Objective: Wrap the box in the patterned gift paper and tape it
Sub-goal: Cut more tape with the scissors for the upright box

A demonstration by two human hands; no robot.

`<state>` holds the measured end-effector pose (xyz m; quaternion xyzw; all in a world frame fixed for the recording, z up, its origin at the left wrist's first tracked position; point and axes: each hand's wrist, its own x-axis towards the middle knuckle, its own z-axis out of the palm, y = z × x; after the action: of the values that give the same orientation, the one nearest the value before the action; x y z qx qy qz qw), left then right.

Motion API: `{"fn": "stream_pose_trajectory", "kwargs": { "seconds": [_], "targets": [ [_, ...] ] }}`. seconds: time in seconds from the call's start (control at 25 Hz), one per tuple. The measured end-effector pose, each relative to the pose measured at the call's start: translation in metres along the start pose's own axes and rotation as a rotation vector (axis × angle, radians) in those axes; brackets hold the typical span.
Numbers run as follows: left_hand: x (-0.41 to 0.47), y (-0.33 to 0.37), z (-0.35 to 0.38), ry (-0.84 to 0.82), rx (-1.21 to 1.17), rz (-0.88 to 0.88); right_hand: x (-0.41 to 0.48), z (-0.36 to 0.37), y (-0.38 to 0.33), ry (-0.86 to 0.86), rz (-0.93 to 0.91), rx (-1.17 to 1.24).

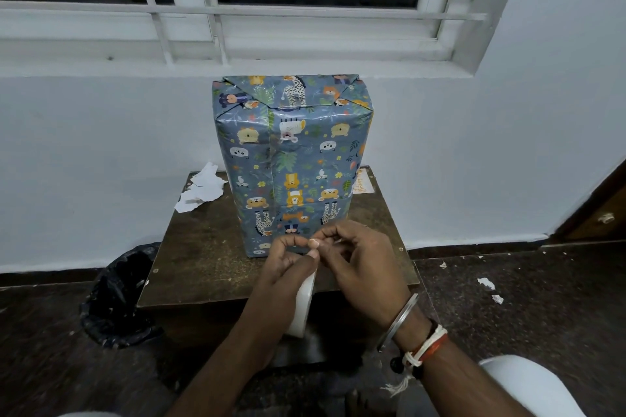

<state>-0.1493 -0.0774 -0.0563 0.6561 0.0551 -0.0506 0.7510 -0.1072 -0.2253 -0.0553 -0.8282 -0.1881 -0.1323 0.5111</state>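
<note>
The box (293,162) stands upright on a small brown wooden table (200,247), fully covered in blue-grey paper printed with cartoon animals. Clear tape shows along its front seam and on the folded top. Just in front of its lower edge, my left hand (288,267) holds a white tape roll (303,306), which hangs below my fingers. My right hand (359,257) pinches the tape's loose end close to my left thumb. Both hands sit near the box's bottom front; whether they touch it I cannot tell.
Torn white paper scraps (203,189) lie on the table's back left corner. A black bin bag (118,294) sits on the floor to the left. Small paper bits (487,284) dot the dark floor at right. A white wall and barred window (216,3) stand behind.
</note>
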Motion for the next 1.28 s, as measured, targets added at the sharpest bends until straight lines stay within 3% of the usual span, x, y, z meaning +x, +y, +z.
{"fn": "stream_pose_trajectory", "kwargs": {
  "seconds": [0.16, 0.28, 0.52, 0.92, 1.0, 1.16, 1.28],
  "targets": [
    [0.002, -0.004, 0.000, 0.018, 0.006, -0.003, 0.002, -0.003, -0.001, 0.026, 0.042, 0.015],
    [0.000, -0.004, -0.003, -0.008, -0.016, 0.008, 0.006, -0.004, -0.003, -0.045, 0.101, 0.051],
    [-0.001, -0.003, -0.005, -0.017, -0.228, 0.030, 0.010, -0.008, -0.001, -0.101, 0.113, 0.006],
    [0.001, 0.000, -0.006, 0.000, -0.276, -0.014, 0.002, 0.006, 0.000, 0.069, 0.065, -0.081],
    [0.000, 0.001, -0.008, -0.018, -0.278, -0.033, 0.002, 0.006, -0.004, 0.110, 0.135, -0.101],
    [-0.001, 0.000, -0.013, -0.039, -0.245, -0.048, 0.008, -0.012, 0.008, 0.036, 0.263, -0.172],
    [0.003, 0.001, -0.018, -0.019, -0.244, -0.036, 0.016, -0.030, 0.032, 0.000, 0.356, -0.355]
  ]
}}
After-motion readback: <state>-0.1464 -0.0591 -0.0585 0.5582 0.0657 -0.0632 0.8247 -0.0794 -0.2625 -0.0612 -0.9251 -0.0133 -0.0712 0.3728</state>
